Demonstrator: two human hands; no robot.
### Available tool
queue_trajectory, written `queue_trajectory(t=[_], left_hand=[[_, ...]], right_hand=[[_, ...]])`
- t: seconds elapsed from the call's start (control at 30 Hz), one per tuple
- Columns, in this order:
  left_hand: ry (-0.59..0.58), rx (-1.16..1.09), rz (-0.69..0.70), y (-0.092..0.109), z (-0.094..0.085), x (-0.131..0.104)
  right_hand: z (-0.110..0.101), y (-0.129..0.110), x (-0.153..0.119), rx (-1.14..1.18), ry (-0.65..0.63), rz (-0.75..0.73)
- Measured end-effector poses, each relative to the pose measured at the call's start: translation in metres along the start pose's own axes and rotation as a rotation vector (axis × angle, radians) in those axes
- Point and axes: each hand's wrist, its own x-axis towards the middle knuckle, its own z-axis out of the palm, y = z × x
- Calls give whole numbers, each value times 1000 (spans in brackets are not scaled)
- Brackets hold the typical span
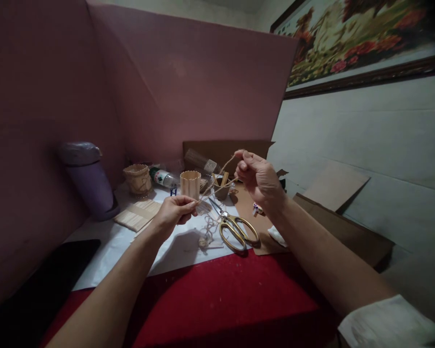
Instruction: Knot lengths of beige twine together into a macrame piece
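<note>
Strands of thin twine (217, 182) stretch between my two hands above the table. My left hand (177, 211) pinches the lower end between thumb and fingers. Higher up and to the right, my right hand (255, 173) is closed on the other end. Below them, scissors with gold handles (238, 232) lie with their blades pointing away to the left. Loose tangled twine (205, 240) rests beside the handles. Just beyond my left hand stands a cup made of wooden craft sticks (190, 184).
Further back are a twine-wrapped pot (137, 179), plastic bottles (163, 178) and a small container holding sticks (223, 187). At left, a bundle of craft sticks (136, 216) lies near a purple tumbler (90, 183). Cardboard (344, 227) leans at right. Red cloth (217, 295) covers the near edge.
</note>
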Motion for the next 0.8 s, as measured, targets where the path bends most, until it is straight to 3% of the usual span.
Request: queue_trajectory(t=[0.2, 0.37, 0.5, 0.67, 0.8], left_hand=[[38, 81, 10, -3, -2, 3], [71, 205, -8, -6, -2, 7], [165, 427, 48, -17, -9, 12], [229, 693, 218, -31, -20, 14], [308, 834, 412, -17, -10, 7]], right_hand=[[-14, 4, -2, -304, 23, -205], [-24, 6, -3, -18, -15, 30], [-32, 16, -6, 111, -44, 223], [-31, 24, -14, -37, -57, 251], [-17, 22, -23, -177, -147, 241]])
